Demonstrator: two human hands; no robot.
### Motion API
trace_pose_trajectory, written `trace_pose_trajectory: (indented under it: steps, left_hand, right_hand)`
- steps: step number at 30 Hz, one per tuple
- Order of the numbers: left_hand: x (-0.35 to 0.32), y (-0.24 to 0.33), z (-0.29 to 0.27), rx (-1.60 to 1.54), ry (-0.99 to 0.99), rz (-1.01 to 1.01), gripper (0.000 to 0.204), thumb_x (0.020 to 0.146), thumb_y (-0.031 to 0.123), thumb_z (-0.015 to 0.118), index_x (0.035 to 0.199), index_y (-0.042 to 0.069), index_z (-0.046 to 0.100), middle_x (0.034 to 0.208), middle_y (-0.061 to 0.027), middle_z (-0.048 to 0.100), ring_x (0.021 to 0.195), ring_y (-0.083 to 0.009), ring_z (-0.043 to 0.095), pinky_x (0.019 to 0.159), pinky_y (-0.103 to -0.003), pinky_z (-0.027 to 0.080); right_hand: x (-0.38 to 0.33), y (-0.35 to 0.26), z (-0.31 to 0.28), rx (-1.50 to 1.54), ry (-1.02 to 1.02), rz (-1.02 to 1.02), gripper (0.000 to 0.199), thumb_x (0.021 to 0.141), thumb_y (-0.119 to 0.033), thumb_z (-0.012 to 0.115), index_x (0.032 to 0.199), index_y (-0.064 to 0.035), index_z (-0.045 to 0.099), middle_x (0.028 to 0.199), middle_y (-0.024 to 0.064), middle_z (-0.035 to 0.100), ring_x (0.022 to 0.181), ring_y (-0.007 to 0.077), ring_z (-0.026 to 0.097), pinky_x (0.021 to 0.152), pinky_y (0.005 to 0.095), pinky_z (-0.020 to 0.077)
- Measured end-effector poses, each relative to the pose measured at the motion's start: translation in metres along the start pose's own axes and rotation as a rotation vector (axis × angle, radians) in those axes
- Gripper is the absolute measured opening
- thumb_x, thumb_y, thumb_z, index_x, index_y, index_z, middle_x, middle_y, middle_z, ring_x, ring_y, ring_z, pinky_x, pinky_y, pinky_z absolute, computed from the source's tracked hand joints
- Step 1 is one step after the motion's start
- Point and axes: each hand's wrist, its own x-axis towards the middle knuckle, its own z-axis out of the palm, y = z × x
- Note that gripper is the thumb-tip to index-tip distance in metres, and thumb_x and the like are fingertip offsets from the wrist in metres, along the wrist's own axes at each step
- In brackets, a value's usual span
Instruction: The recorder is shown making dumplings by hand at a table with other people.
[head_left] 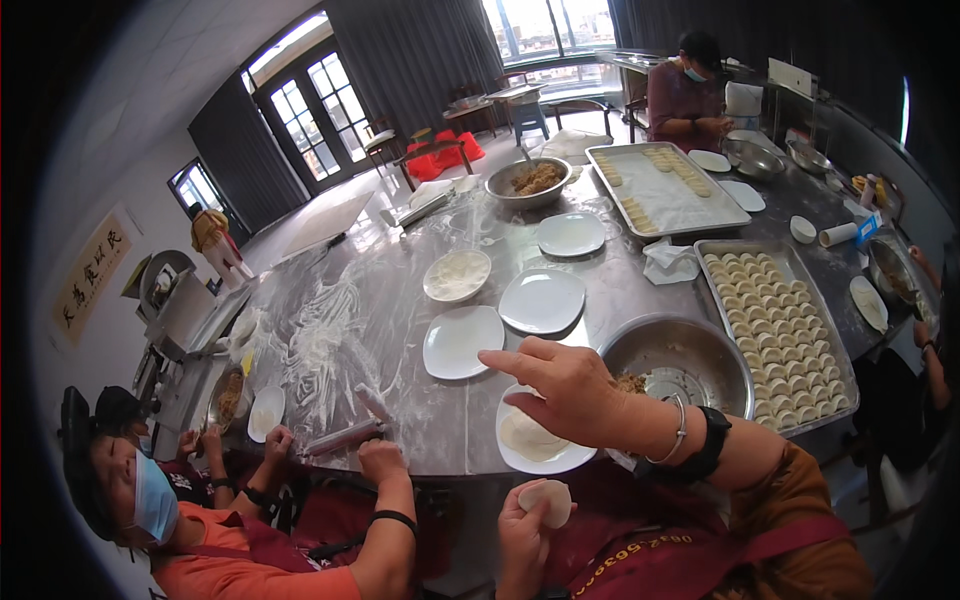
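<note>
- Two hands in the near zone. Status?
- Left hand (518, 532): pinching a dough round (548, 503) between thumb and fingers, low, just off the table edge. Pale face, no filling visible on it.
- Right hand (578, 395)?
- Up over the table, back of hand to camera. Index stretched out to the left, thumb apart from it. Nothing visible in its grip; curled fingers partly hidden.
- What's under it?
- White plate (546, 465) at the table edge, more dough rounds (528, 437) on it. Can't count them; the hand covers part.
- Filling source?
- Steel bowl (705, 352) just right of that plate. Brown filling (632, 384) shows beside the wrist, rest of it blocked.
- So which step?
- My read: wrapper in hand, pre-fill. Not folded.
- Next move needs?
- Left palm opened flat as a cradle, a modest portion centred, rim kept clean so the seam seals. Overfill would likely split it.
- Reference parts?
- Near tray (820, 419), right of the bowl: rows of folded dumplings (775, 345).
- Farther out?
- Second filling bowl (525, 200), then the far tray (665, 205), part-filled. Masked co-worker (685, 95) behind it.
</note>
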Motion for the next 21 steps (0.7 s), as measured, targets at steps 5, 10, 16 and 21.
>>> trace_pose_trajectory:
  steps: [5, 10, 16, 21]
  left_hand:
    - [0.003, -0.003, -0.01, -0.017, 0.083, 0.011, 0.021, 0.084, 0.002, 0.054, 0.103, 0.0, 0.048, 0.093, -0.0202, 0.06, 0.073, -0.028, 0.063, 0.059, -0.034, 0.054]
    - [0.007, -0.008, -0.01, -0.014, 0.051, 0.006, 0.018, 0.083, 0.002, 0.054, 0.101, 0.0, 0.048, 0.091, -0.0211, 0.061, 0.067, -0.0283, 0.063, 0.054, -0.033, 0.053]
    - [0.009, -0.005, -0.012, 0.048, 0.108, 0.017, 0.018, 0.084, 0.0, 0.052, 0.101, 0.001, 0.047, 0.09, -0.0211, 0.06, 0.064, -0.0287, 0.063, 0.052, -0.032, 0.053]
    - [0.008, -0.001, 0.001, 0.063, 0.127, 0.006, 0.013, 0.086, 0.002, 0.053, 0.099, 0.0, 0.052, 0.089, -0.0118, 0.062, 0.069, -0.0206, 0.062, 0.058, -0.028, 0.051]
  right_hand:
    - [-0.003, -0.005, 0.009, 0.49, -0.154, 0.036, 0.069, 0.071, 0.013, 0.053, 0.133, -0.0131, 0.038, 0.116, 0.0129, 0.056, 0.1, 0.0258, 0.059, 0.083, 0.0306, 0.0476]
    - [-0.005, -0.003, 0.005, 0.195, -0.203, 0.07, 0.075, 0.07, 0.01, 0.051, 0.138, -0.0136, 0.03, 0.121, 0.0131, 0.053, 0.079, 0.0274, 0.064, 0.065, 0.0312, 0.052]
    - [-0.021, 0.003, -0.031, 0.072, -0.078, 0.104, 0.078, 0.07, 0.01, 0.049, 0.14, -0.0111, 0.022, 0.118, 0.017, 0.055, 0.068, 0.0264, 0.063, 0.057, 0.0308, 0.0504]
    - [-0.03, 0.022, -0.07, 0.502, -0.09, 0.409, 0.066, 0.07, 0.012, 0.046, 0.132, -0.0073, 0.037, 0.123, 0.0182, 0.051, 0.078, 0.0252, 0.064, 0.065, 0.0286, 0.0506]
